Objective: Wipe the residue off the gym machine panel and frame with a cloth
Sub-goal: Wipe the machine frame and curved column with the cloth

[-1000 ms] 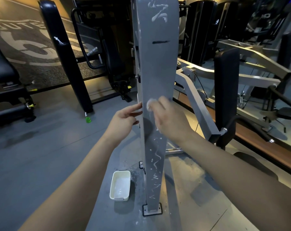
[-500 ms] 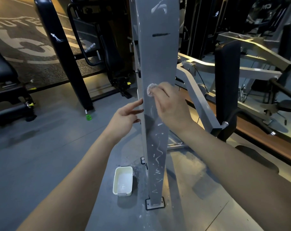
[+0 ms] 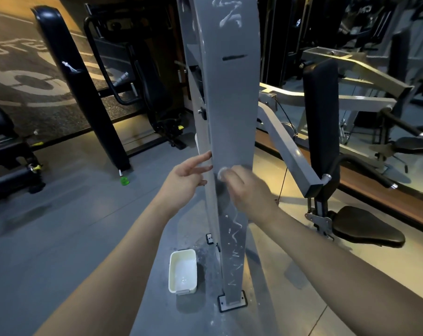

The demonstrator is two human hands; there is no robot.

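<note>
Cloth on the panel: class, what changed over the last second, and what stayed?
The right hand slid the cloth up the grey panel, then down below its starting spot, still gripping it. The left hand stays with straight fingers at the panel's left edge; white tub unmoved.

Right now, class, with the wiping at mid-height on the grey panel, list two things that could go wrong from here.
1. The cloth in the right hand is a small wad; it may smear rather than lift the white streaks below it on the panel.
2. The white tub sits on the floor beside the base plate; a step closer could tip it.
</note>
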